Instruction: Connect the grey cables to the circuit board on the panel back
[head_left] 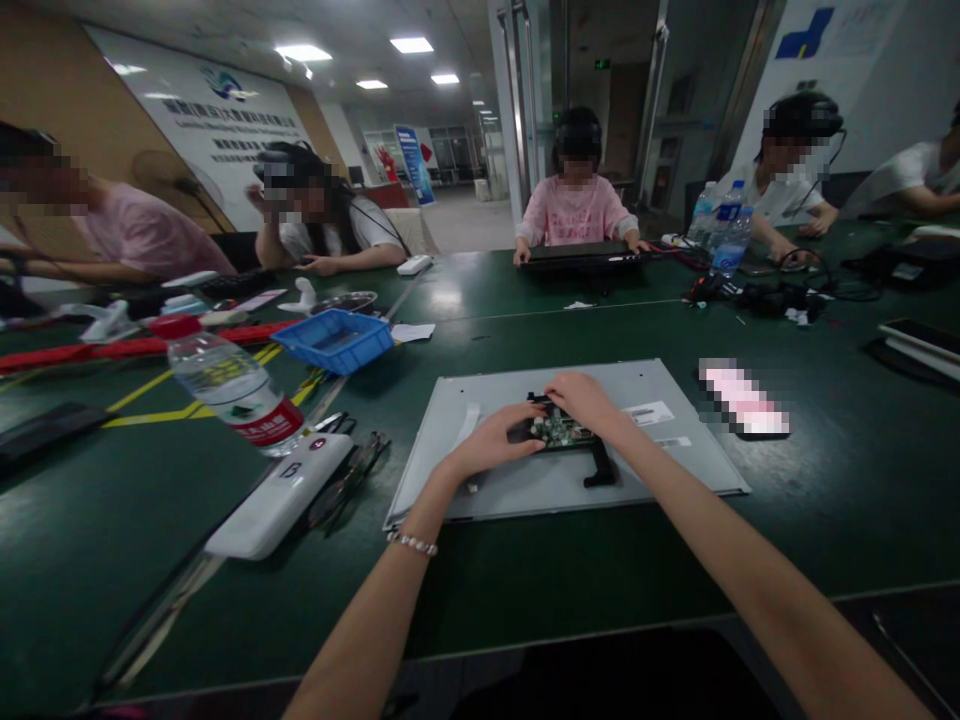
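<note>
A green circuit board (pixel 559 428) in a black bracket (pixel 600 468) lies on a flat grey metal panel (pixel 517 490), which looks like the back of a display. My left hand (pixel 495 437) is closed on the board's left side, thumb at the near edge and fingers at the far one. At the board's far edge my right hand (pixel 581 400) is closed, its fingertips bent down and pressed together beside the left fingers. Whatever those right fingertips pinch is hidden. White labels (pixel 651 412) are stuck on the panel to the right of the board.
Left of the panel are a white power bank (pixel 281 500), eyeglasses (pixel 349 480), a water bottle (pixel 232 390) and a blue tray (pixel 337 338). A phone (pixel 742 398) lies to the right. Across the green table (pixel 480 330) sit several people; one holds a dark flat panel (pixel 581 258).
</note>
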